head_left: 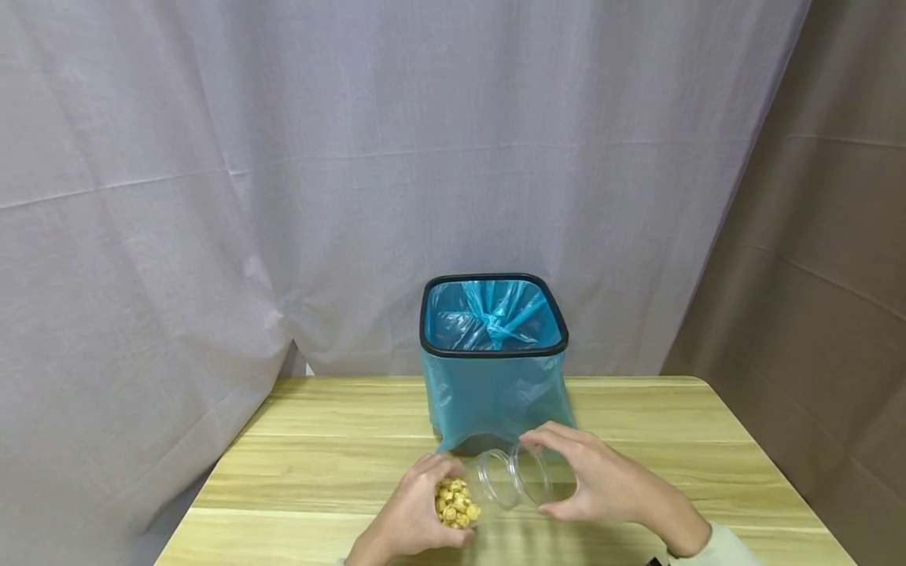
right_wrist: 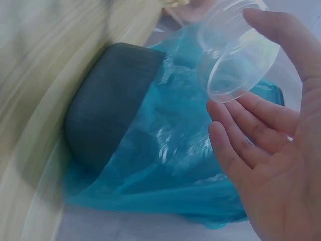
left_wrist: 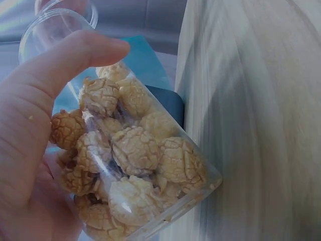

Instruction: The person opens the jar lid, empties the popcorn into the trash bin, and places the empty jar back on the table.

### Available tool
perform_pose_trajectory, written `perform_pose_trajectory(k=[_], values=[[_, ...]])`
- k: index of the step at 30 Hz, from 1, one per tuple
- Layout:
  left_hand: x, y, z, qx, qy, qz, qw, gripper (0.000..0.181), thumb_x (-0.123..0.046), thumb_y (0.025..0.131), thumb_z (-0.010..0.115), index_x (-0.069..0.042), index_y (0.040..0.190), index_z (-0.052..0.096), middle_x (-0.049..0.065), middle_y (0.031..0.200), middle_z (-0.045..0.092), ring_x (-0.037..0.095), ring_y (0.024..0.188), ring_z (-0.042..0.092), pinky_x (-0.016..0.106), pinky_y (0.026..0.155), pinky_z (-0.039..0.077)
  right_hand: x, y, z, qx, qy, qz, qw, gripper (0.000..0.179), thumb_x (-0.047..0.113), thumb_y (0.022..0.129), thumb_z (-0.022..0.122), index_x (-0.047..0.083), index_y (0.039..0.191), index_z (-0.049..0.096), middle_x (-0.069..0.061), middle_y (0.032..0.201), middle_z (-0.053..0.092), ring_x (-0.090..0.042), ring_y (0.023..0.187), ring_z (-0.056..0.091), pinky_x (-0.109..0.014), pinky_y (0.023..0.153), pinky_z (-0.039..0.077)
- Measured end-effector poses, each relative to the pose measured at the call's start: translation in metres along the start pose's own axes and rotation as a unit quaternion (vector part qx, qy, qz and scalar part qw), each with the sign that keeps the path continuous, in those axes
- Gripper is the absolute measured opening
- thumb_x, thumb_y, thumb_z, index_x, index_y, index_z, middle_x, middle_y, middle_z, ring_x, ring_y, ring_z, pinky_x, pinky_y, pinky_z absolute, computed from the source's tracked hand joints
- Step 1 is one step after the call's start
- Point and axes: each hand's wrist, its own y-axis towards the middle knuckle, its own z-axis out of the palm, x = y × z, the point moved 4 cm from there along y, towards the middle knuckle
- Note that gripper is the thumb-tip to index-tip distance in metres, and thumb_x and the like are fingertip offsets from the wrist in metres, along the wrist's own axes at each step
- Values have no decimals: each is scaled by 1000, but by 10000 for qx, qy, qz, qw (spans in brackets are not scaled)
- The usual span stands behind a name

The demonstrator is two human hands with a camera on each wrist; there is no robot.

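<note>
Two hands, one clear jar, one clear lid on the go over one wooden table (head_left: 283,472). The left hand (head_left: 414,507) has its thumb and fingers wrapped round the jar (left_wrist: 128,165), so that's a proper grasp. It's tipped well over, mouth toward the other hand, in front of the bin. Inside are a dozen or more pieces of yellowish popcorn (head_left: 456,505), bunched at the base end; too many overlap for an exact count.

The right hand (head_left: 602,475) pinches the one lid (right_wrist: 246,60) by its edge between thumb and fingertips. It's right at the jar's mouth, but everything's see-through, so honestly I can't tell if the two are touching.

Just behind both hands: one dark grey bin (right_wrist: 113,103), one blue bag (head_left: 495,393) pulled over it, one black rim (head_left: 495,354) on top. Also one pale sleeve (head_left: 715,550) at the right wrist.
</note>
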Motion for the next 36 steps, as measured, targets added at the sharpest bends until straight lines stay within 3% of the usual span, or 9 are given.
perform_pose_trajectory(k=[11, 20, 24, 31, 36], values=[[7, -15, -16, -15, -217, -428, 9988, 68, -33, 66, 97, -19, 127, 68, -8, 120, 69, 3, 110, 58, 27, 96, 58, -15, -19, 5, -20, -522, 314, 9981, 57, 50, 74, 93, 24, 119, 67, 20, 102, 63, -1, 93, 62, -27, 78, 60], [18, -33, -30, -172, -148, -720, 9971, 71, -34, 65, 98, -19, 128, 69, -4, 123, 71, 4, 111, 58, 29, 96, 58, -28, -34, 20, 378, -362, 459, 9976, 56, 49, 77, 91, 19, 117, 66, 18, 97, 56, 1, 87, 54, -22, 71, 54], [25, -45, -38, -217, -59, -1003, 9947, 69, -36, 66, 99, -25, 127, 69, -8, 123, 70, 3, 111, 59, 31, 95, 57, -34, -37, 30, 656, -263, 627, 9955, 56, 49, 78, 90, 18, 117, 66, 17, 95, 51, 3, 84, 47, -19, 69, 47], [34, -61, -53, -417, 69, -1203, 9918, 69, -35, 64, 100, -31, 125, 68, -15, 122, 69, 2, 109, 62, 31, 94, 58, -43, -47, 46, 765, -842, 557, 9919, 63, 54, 74, 89, 12, 116, 68, 6, 105, 66, -4, 93, 61, -30, 78, 60], [37, -70, -61, -440, 102, -1489, 9878, 70, -34, 62, 100, -33, 125, 69, -19, 121, 68, 2, 108, 62, 28, 93, 56, -50, -54, 57, 1049, -851, 713, 9883, 63, 53, 73, 89, 10, 114, 68, 2, 106, 66, -7, 93, 63, -31, 78, 61]])
